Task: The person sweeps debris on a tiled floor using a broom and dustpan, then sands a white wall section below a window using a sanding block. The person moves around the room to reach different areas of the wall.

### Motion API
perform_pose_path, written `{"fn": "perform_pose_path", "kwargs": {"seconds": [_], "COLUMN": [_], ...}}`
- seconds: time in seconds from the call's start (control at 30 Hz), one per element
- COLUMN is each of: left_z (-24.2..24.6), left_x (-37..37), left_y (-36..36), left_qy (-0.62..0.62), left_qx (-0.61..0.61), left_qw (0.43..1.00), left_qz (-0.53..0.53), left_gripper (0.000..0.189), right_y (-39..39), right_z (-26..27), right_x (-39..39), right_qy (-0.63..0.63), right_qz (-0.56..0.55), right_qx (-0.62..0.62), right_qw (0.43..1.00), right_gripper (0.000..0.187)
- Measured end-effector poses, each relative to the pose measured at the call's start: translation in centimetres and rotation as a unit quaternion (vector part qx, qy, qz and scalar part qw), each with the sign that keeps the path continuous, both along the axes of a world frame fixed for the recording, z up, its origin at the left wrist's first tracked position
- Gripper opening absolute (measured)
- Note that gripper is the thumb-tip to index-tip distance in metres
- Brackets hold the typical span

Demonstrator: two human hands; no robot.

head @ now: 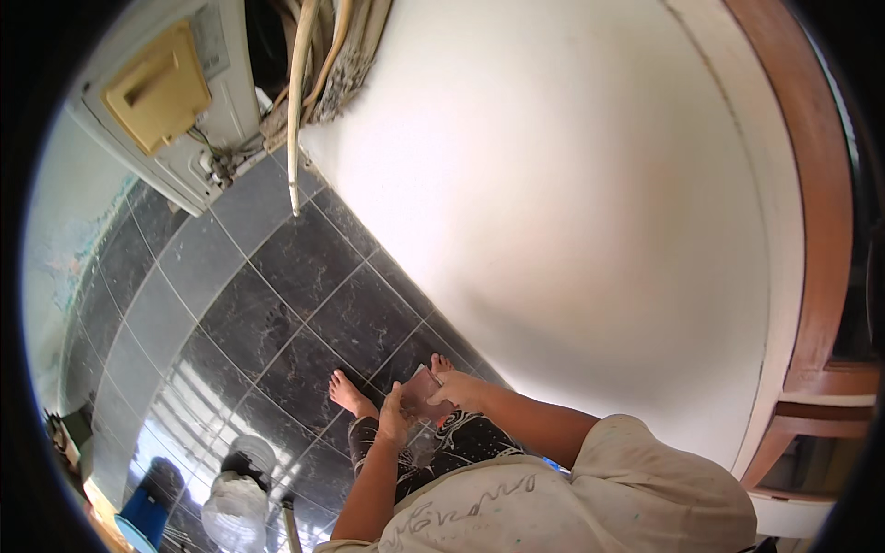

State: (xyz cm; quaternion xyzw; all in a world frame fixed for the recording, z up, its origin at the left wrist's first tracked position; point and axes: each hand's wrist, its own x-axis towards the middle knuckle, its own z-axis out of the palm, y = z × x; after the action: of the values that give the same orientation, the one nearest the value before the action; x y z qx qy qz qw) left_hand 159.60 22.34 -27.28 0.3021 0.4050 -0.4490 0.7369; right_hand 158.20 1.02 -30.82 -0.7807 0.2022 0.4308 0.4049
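Both my hands hold a reddish-brown sheet (419, 395) in front of my legs; it looks like folded sandpaper, with a pale edge at its top corner. My left hand (393, 417) grips the left side, thumb pointing up along the edge. On the opposite side, my right hand (456, 390) has its thumb over the face of the sheet. The fingers behind it are partly hidden. Below lie the dark floor tiles (311, 352) and my bare feet.
A smooth white wall (567, 193) rises close on the right, beside a brown wooden frame (819, 207). Wooden branches (296, 117) jut out near a white appliance (231, 90) at upper left. A whitish bucket (235, 515) and a blue container (143, 518) stand at lower left.
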Motion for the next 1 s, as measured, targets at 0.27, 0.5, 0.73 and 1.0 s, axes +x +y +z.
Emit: {"fn": "perform_pose_path", "kwargs": {"seconds": [0.27, 0.5, 0.73, 1.0], "left_z": [13.9, 21.7, 27.3, 33.7], "left_x": [3.0, 2.9, 0.7, -2.1], "left_y": [3.1, 3.7, 1.0, -3.5], "left_qy": [-0.131, -0.235, -0.329, -0.339], "left_qx": [-0.146, 0.003, 0.135, -0.014], "left_qw": [0.981, 0.972, 0.934, 0.940], "left_qz": [-0.002, -0.001, -0.020, -0.027], "left_gripper": [0.050, 0.031, 0.036, 0.034], "right_y": [4.8, 6.6, 5.4, -1.0], "right_z": [20.1, 27.4, 32.1, 38.4], "right_x": [3.4, 2.1, -0.4, -6.0], "right_qy": [0.184, 0.128, -0.020, -0.044], "right_qz": [-0.351, -0.318, -0.230, -0.308], "right_qx": [0.362, 0.402, 0.298, 0.381], "right_qw": [0.844, 0.849, 0.926, 0.870], "right_gripper": [0.037, 0.039, 0.043, 0.038]}}
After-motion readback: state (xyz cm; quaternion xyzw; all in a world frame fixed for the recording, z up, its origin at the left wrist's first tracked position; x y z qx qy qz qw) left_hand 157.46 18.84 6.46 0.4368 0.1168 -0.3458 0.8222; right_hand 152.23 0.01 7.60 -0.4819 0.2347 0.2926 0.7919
